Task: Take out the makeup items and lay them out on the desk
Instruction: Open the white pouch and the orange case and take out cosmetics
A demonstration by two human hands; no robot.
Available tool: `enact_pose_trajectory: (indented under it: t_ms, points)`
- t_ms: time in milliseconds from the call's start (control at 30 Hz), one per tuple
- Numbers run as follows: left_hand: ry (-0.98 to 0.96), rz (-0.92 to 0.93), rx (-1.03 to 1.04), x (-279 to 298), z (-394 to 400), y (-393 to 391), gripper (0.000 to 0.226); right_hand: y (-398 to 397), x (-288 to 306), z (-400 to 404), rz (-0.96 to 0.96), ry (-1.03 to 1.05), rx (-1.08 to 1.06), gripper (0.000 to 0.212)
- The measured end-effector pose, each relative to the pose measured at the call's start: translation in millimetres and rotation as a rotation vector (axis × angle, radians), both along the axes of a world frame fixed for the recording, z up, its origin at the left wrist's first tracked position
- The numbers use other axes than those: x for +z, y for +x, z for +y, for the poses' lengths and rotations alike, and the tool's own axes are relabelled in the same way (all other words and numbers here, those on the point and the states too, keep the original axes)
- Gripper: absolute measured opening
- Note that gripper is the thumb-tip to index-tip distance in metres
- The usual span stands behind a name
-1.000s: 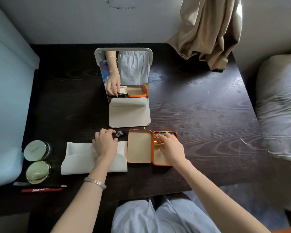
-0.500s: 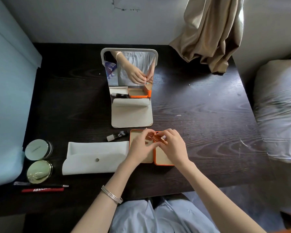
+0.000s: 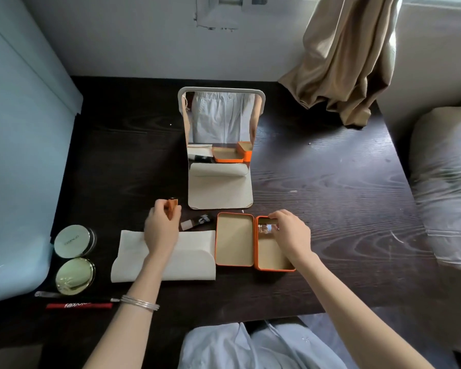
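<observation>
An orange tin lies open on the dark desk, its lid flat to the left. My right hand reaches into the tin's far end and pinches a small clear bottle. My left hand holds a small copper-coloured tube above the desk, left of the tin. A black-and-white tube lies on the desk between my left hand and the lid. A white pouch lies flat under my left wrist.
A standing mirror on a cream base faces me behind the tin. Two round compacts, a thin pencil and a red pen lie at the left edge. A beige curtain hangs at the back right; bedding lies to the right.
My left hand took the copper tube from over the tin and carried it left, beyond the black-and-white tube. My right hand went back into the tin and took hold of the clear bottle.
</observation>
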State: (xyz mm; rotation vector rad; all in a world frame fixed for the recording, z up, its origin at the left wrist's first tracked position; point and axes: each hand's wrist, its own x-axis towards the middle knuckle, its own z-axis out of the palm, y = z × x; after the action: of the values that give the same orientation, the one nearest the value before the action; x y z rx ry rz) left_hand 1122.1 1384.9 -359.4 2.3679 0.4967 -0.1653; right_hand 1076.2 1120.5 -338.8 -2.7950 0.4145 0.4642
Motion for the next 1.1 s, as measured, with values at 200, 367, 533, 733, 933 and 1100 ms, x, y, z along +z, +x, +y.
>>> enact_pose_trajectory:
  t_ms: [200,367,533,733,933,1100]
  points:
    - [0.135,0.197,0.042,-11,11,22,0.036,-1,-5,8,-0.104,-0.088,0.064,0.014]
    - [0.107,0.23,0.081,-12,7,28,0.041,-9,-12,6,0.067,-0.2,0.108,0.012]
    - [0.171,0.219,0.025,-9,2,22,0.051,-11,-15,6,0.096,-0.22,0.137,0.017]
    - [0.142,-0.274,-0.323,7,-21,-4,0.017,-6,2,6,0.013,-0.159,0.054,0.019]
    - [-0.565,0.018,-0.5,29,-78,-29,0.031,7,43,38,-0.133,0.058,0.206,0.023]
    - [-0.801,0.092,-0.148,30,-61,-31,0.027,9,42,70,-0.171,0.263,0.278,0.029]
